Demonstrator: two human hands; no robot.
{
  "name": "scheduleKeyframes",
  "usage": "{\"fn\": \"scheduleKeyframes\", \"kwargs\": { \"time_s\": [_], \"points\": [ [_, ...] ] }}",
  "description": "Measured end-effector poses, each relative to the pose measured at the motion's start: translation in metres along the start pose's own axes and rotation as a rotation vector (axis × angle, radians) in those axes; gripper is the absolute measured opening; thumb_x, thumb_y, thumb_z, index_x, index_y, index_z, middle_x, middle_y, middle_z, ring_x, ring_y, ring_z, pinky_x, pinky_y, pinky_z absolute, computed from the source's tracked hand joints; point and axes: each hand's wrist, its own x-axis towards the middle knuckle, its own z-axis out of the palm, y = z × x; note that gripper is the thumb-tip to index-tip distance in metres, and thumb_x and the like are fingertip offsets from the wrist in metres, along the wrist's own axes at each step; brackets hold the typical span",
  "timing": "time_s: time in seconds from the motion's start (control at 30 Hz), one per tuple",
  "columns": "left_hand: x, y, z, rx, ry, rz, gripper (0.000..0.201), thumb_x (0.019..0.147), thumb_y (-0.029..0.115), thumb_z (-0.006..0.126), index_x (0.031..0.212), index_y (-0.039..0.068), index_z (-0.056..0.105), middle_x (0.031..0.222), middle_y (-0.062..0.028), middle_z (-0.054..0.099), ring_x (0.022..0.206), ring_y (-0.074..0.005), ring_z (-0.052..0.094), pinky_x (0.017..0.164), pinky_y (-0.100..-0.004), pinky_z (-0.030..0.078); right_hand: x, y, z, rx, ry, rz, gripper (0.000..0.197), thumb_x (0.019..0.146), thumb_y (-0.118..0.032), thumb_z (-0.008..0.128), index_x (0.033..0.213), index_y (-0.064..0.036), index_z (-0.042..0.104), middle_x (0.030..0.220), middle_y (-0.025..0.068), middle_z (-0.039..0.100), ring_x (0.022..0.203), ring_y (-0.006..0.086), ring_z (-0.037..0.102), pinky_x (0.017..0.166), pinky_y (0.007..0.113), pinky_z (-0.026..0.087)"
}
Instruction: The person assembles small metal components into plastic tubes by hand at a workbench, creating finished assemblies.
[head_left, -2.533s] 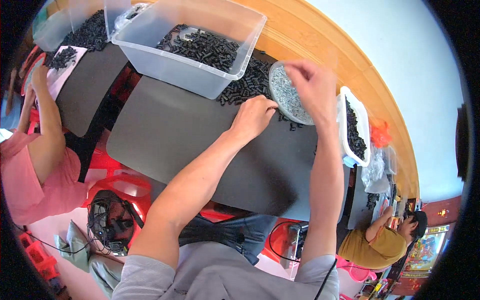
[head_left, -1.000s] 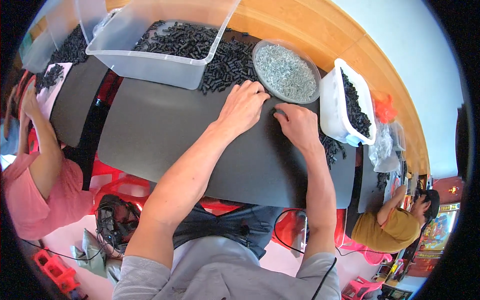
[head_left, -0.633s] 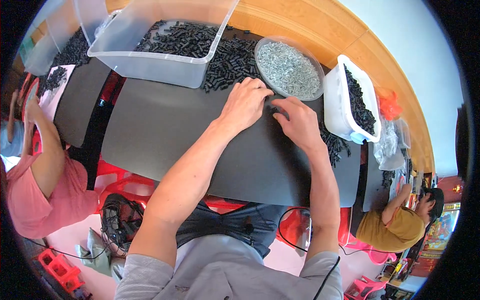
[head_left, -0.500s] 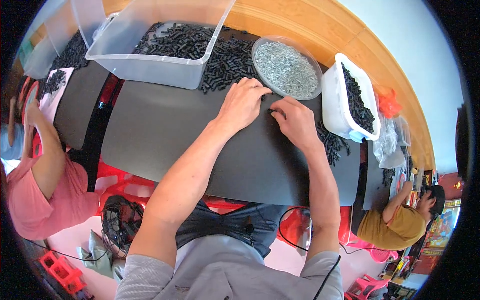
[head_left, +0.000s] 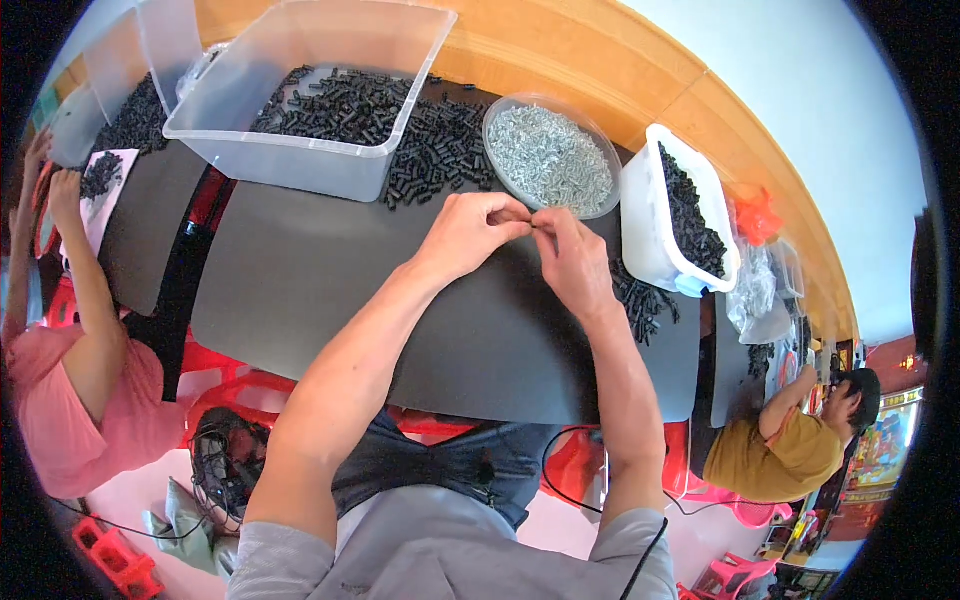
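Observation:
My left hand (head_left: 470, 235) and my right hand (head_left: 578, 262) meet above the black table (head_left: 300, 265), just in front of the round tub (head_left: 612, 207) of small silvery metal pieces. Fingers on both hands are pinched together, fingertip to fingertip. Between them is a small black plastic piece, mostly covered by the fingers; whether each hand has its own piece cannot be made out. Beyond my left hand lies a loose pile of short black plastic tubes (head_left: 440, 150). More black pieces (head_left: 645, 300) are scattered to the right of my right hand.
A large clear bin (head_left: 275, 165) of black pieces stands at the back left. A white tub (head_left: 655, 245) with black pieces stands to the right, beside plastic bags (head_left: 755, 290). One person in pink (head_left: 95, 410) sits at left, another in mustard (head_left: 775, 455) at right.
My hands have come together; before, they were slightly apart, with a dark piece showing at the right fingertips. The whole view has shifted a little.

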Motion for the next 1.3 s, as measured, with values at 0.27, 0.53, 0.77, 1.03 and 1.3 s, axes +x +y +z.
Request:
{"fn": "scheduleKeyframes", "kwargs": {
  "time_s": [0.27, 0.53, 0.77, 1.03, 1.3],
  "points": [
    [0.003, -0.020, -0.001, -0.028, 0.014, 0.092, 0.024, 0.089, 0.012, 0.073, 0.109, 0.000, 0.074, 0.097, -0.0103, 0.077, 0.084, -0.0125, 0.070, 0.077, -0.0301, 0.056, 0.008, 0.003, -0.005, 0.040, -0.009, 0.132, 0.019, 0.089, -0.003, 0.068, 0.107, -0.0041, 0.061, 0.093, 0.0157, 0.070, 0.086, 0.0332, 0.071, 0.073, 0.042, 0.056],
    [0.011, -0.020, -0.005, -0.057, 0.069, 0.031, 0.025, 0.094, 0.010, 0.068, 0.115, -0.002, 0.071, 0.102, -0.0103, 0.076, 0.086, -0.0123, 0.069, 0.080, -0.0288, 0.055, 0.060, 0.054, -0.037, -0.201, -0.131, 0.347, 0.022, 0.083, -0.006, 0.066, 0.104, -0.0047, 0.072, 0.092, 0.0173, 0.071, 0.086, 0.0353, 0.070, 0.078, 0.044, 0.054],
    [0.016, -0.023, -0.002, -0.276, 0.144, -0.025, 0.023, 0.096, 0.010, 0.067, 0.115, -0.002, 0.070, 0.102, -0.0066, 0.075, 0.088, -0.0105, 0.066, 0.080, -0.0267, 0.053, 0.065, 0.081, -0.009, -0.162, -0.208, 0.399, 0.019, 0.079, -0.005, 0.066, 0.096, -0.0055, 0.075, 0.085, 0.0153, 0.073, 0.085, 0.0329, 0.071, 0.079, 0.042, 0.055],
    [0.016, -0.022, -0.006, -0.275, 0.170, -0.033, 0.025, 0.092, 0.013, 0.071, 0.112, -0.001, 0.072, 0.099, -0.0071, 0.075, 0.082, -0.0102, 0.065, 0.075, -0.0268, 0.052, 0.069, 0.087, -0.016, -0.025, -0.144, 0.418, 0.015, 0.079, -0.006, 0.068, 0.092, -0.0049, 0.076, 0.083, 0.0146, 0.074, 0.078, 0.0270, 0.073, 0.073, 0.036, 0.056],
    [0.015, -0.022, -0.006, -0.232, 0.142, -0.031, 0.024, 0.092, 0.012, 0.070, 0.113, 0.000, 0.072, 0.100, -0.0073, 0.075, 0.085, -0.0104, 0.066, 0.078, -0.0272, 0.053, 0.071, 0.081, -0.024, 0.030, -0.180, 0.466, 0.015, 0.083, -0.010, 0.070, 0.093, -0.0020, 0.076, 0.085, 0.0139, 0.076, 0.080, 0.0224, 0.073, 0.074, 0.034, 0.056]
  ]
}}
